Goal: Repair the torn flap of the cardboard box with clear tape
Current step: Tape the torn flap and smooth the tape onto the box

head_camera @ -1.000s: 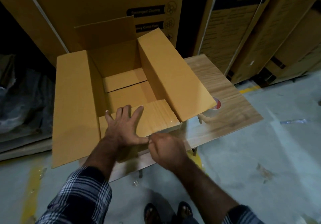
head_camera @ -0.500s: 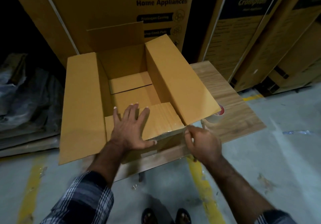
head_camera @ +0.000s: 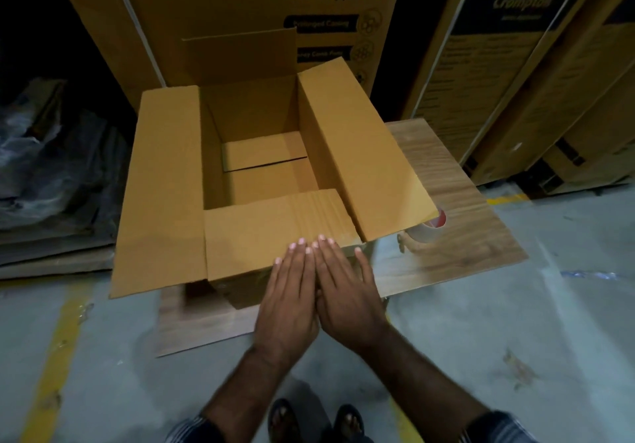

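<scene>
An open brown cardboard box (head_camera: 165, 181) stands on a low wooden board (head_camera: 457, 215). Its near flap (head_camera: 261, 233) is folded inward and lies flat, with a ribbed, faintly shiny strip near its right end. My left hand (head_camera: 292, 294) and my right hand (head_camera: 347, 291) lie side by side, flat, fingers straight, with fingertips resting on the near flap's front edge. Neither hand holds anything. A roll of clear tape (head_camera: 427, 233) with a red core sits on the board, partly hidden under the box's right flap (head_camera: 364, 157).
Tall printed appliance cartons (head_camera: 261, 6) stand right behind the box and to the right (head_camera: 508, 64). Crumpled plastic and flat cardboard (head_camera: 51, 174) lie at the left. Grey concrete floor with a yellow line (head_camera: 58, 346) surrounds the board. My feet (head_camera: 316, 418) are below.
My left hand slid right and back along the near flap. My right hand came in from the flap's right corner to lie flat beside the left. The camera view shifted.
</scene>
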A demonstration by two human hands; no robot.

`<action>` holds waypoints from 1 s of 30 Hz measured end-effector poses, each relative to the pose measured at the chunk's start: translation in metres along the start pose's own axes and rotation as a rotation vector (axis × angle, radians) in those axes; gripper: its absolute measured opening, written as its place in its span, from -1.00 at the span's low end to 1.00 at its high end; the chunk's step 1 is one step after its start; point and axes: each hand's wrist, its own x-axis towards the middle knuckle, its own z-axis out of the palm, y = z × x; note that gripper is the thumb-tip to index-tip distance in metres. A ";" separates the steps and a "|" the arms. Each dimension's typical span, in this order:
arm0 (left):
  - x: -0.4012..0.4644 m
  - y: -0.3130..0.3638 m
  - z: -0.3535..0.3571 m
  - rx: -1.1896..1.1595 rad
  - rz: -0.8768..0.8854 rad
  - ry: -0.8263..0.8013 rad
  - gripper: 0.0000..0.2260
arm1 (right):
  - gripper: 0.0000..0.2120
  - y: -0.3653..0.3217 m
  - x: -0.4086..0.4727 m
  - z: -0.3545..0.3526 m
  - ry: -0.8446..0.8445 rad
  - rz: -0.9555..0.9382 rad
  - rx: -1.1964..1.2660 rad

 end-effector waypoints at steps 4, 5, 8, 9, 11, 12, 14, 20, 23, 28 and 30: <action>-0.002 -0.001 0.002 0.138 -0.003 -0.090 -0.05 | -0.24 0.016 -0.004 -0.001 -0.124 -0.062 -0.024; -0.003 -0.002 0.001 0.166 -0.015 -0.115 0.00 | -0.22 0.020 -0.004 -0.003 -0.144 -0.066 -0.029; -0.003 -0.003 0.000 0.224 -0.055 -0.157 0.10 | -0.23 0.034 -0.006 -0.010 -0.146 -0.034 -0.046; -0.003 -0.002 -0.001 0.236 -0.065 -0.148 0.09 | -0.23 0.038 -0.006 -0.012 -0.143 -0.027 -0.047; -0.004 -0.001 -0.005 0.252 -0.076 -0.122 0.07 | -0.20 0.045 -0.006 -0.014 -0.156 -0.034 -0.055; -0.005 0.000 -0.006 0.258 -0.083 -0.117 0.08 | -0.18 0.048 -0.007 -0.014 -0.160 -0.040 -0.060; -0.008 0.001 -0.009 0.259 -0.117 -0.132 0.13 | -0.16 0.053 -0.007 -0.015 -0.164 -0.027 -0.060; -0.012 0.014 -0.015 0.291 -0.280 -0.057 0.04 | -0.19 0.054 -0.007 -0.017 -0.099 0.003 -0.033; -0.012 0.033 -0.010 0.280 -0.268 0.024 -0.07 | -0.15 0.045 -0.011 -0.023 -0.076 -0.029 0.008; 0.001 0.051 0.016 0.286 -0.202 0.007 -0.07 | -0.07 0.023 -0.003 -0.015 -0.200 -0.111 -0.020; 0.002 0.043 0.020 0.297 -0.208 -0.059 0.05 | -0.01 0.027 0.001 -0.011 -0.311 -0.112 -0.030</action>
